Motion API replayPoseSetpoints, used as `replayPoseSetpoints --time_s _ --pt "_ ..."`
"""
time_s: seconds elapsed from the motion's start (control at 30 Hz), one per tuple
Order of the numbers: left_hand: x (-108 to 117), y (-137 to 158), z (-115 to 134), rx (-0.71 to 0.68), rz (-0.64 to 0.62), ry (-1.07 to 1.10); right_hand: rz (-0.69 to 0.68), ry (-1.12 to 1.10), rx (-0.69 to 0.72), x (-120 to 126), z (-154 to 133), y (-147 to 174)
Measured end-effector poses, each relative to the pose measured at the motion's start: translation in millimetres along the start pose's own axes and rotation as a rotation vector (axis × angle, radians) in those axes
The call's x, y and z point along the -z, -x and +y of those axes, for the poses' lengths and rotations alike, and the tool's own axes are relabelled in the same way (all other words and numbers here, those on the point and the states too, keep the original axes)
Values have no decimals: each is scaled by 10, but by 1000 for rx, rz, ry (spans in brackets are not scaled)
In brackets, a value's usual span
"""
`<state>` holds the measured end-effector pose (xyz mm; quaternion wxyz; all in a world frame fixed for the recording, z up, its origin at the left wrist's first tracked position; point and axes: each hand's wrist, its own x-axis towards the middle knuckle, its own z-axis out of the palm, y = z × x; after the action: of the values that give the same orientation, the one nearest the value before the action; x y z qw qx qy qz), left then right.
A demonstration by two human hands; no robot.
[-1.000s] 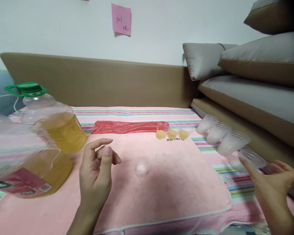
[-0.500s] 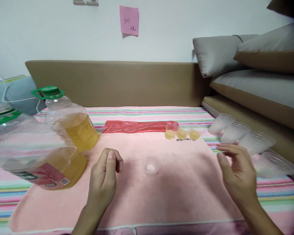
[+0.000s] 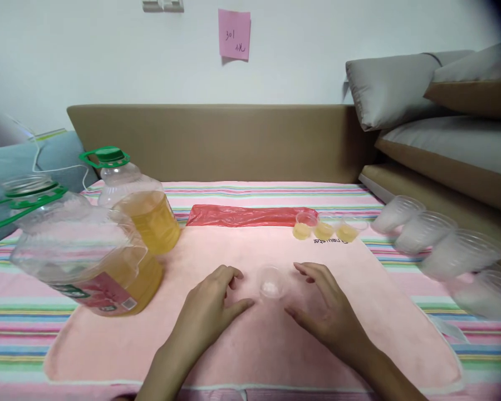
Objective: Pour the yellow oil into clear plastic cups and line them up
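A small clear plastic cup stands upright on the pink towel, with something whitish showing at its bottom. Just left of the cup is my left hand, thumb and fingers apart, holding nothing. On the cup's other side my right hand is likewise open, its fingers curved toward the cup. Neither hand visibly touches it. Farther left, a large clear jug with yellow liquid stands without its cap. Behind that jug is a second one, green-capped and part full of yellow liquid.
Several small cups of yellow liquid sit in a row at the towel's back edge, by a red plastic bag. On the right lean several stacks of clear cups, near piled grey cushions. A brown board stands behind.
My right hand has come left from beside the cup stacks to the small cup. My left hand has moved right and its fingers have opened. The view has shifted slightly left.
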<state>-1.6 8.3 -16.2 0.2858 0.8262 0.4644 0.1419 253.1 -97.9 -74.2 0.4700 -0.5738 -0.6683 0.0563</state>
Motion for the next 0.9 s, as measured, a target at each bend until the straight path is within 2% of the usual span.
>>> replayPoseSetpoints --time_s 0.27,0.37,0.5,0.6,0.8,0.9 --pt "-178 -10 53 13 -34 38 -68 -137 -192 -93 82 58" --pt "-161 -33 60 22 -2 108 -54 -201 -194 -102 65 31" --pt "-125 -44 71 -35 78 265 -23 -253 -193 -108 57 -16" --pt "-135 -37 83 -56 82 319 -26 -282 -176 -121 86 -53" --pt "-170 -57 72 -83 52 261 -70 -324 -183 -175 100 -122" --pt "-170 -70 44 -58 -4 213 -82 -328 -210 -193 52 -160"
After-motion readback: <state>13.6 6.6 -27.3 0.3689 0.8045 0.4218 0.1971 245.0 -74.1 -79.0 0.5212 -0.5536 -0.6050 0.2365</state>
